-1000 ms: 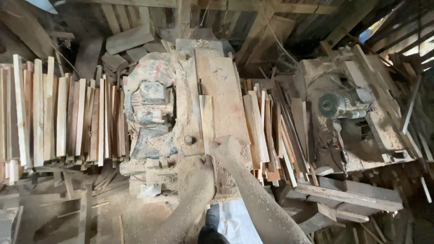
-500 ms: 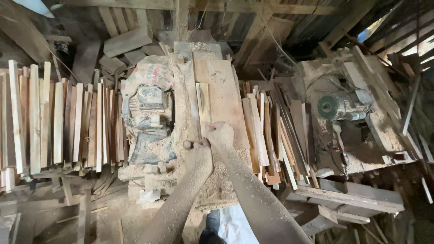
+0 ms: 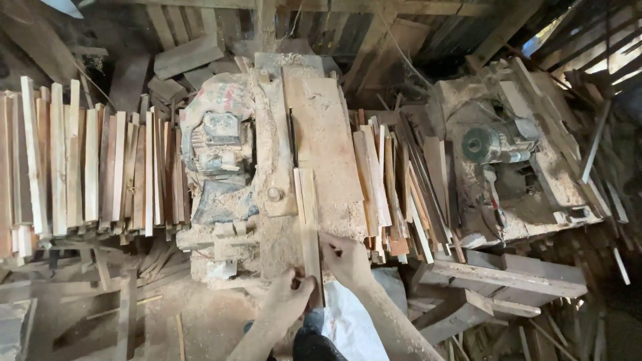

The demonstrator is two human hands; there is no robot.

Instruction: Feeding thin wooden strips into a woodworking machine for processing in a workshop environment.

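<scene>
At the far left, a row of pale wooden slats (image 3: 87,167) is seen, laid side by side on a low support. Just to the right of them, an electric motor (image 3: 217,144) is mounted, grey and heavily covered with sawdust, beside the sawdust-covered bench (image 3: 274,220). On the flat top of this bench a wide board (image 3: 324,144) is laid, and a thin dark saw blade (image 3: 292,137) is seen standing in a slot along its left edge.

In line with the blade and just below it, a narrow wooden strip (image 3: 309,220) is placed lengthwise on the bench, with its far end near the blade and its near end at the bench edge. The left hand (image 3: 289,294) is set at the near end of the strip; its grip is closed around that end, with the fingers curled on the left side of the wood. The right hand (image 3: 344,257) is laid against the right side of the same strip, a little further forward; whether its grip is closed on the wood or only pressed flat against it cannot be told.

To the right of the bench, a loose pile of offcuts (image 3: 394,187) is stacked. Further right, a second machine (image 3: 495,144) with a round grey-green housing is seen on another dusty wooden stand.
</scene>
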